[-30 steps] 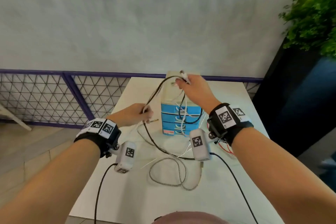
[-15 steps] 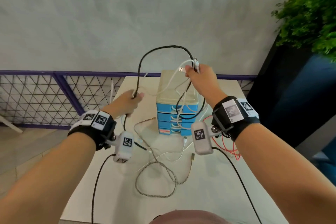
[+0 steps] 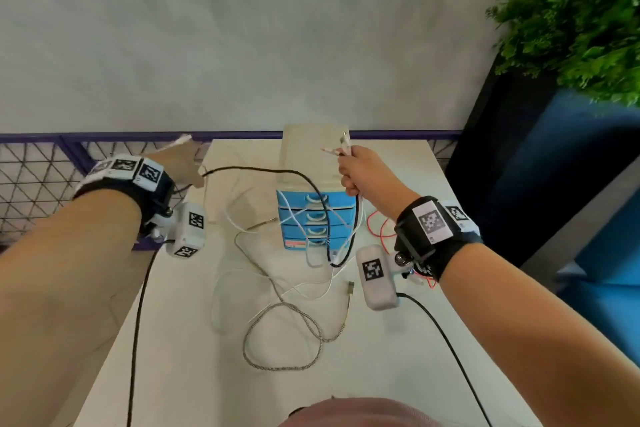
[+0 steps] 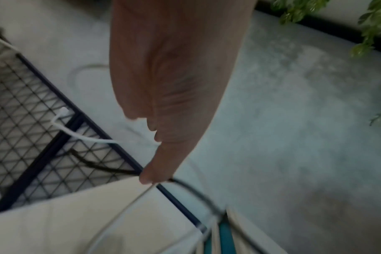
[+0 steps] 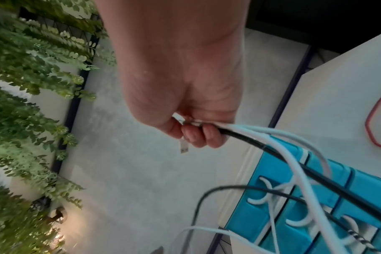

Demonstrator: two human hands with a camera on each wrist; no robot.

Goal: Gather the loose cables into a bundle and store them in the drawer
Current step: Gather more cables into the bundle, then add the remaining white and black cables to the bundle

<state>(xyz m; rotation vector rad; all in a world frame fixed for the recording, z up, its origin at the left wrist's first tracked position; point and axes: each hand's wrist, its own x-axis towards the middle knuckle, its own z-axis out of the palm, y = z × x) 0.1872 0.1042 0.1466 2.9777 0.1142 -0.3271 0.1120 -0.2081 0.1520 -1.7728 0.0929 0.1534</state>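
Note:
My right hand [image 3: 363, 173] is raised over the drawer unit [image 3: 315, 222], a small cream box with blue drawers. It grips the ends of several white cables [image 5: 278, 142] and a black cable [image 5: 246, 137], with plugs sticking out of the fist. The black cable [image 3: 263, 170] runs left from there to my left hand [image 3: 180, 163], which is blurred at the table's far left edge. That hand's fingertips [image 4: 148, 178] pinch the black cable, and a white cable [image 4: 80, 137] trails from it too. A braided cable [image 3: 287, 333] lies looped on the table.
A red cable [image 3: 381, 229] lies on the white table [image 3: 415, 374] right of the drawer unit. A purple mesh railing [image 3: 41, 170] runs behind and to the left. At the right stands a dark planter with a green plant [image 3: 571, 28]. Wrist-camera leads hang from both arms.
My left hand has swung out to the left, pulling the black cable. Its high loop has dropped into a line stretched across the drawer unit. My right hand has stayed over the unit.

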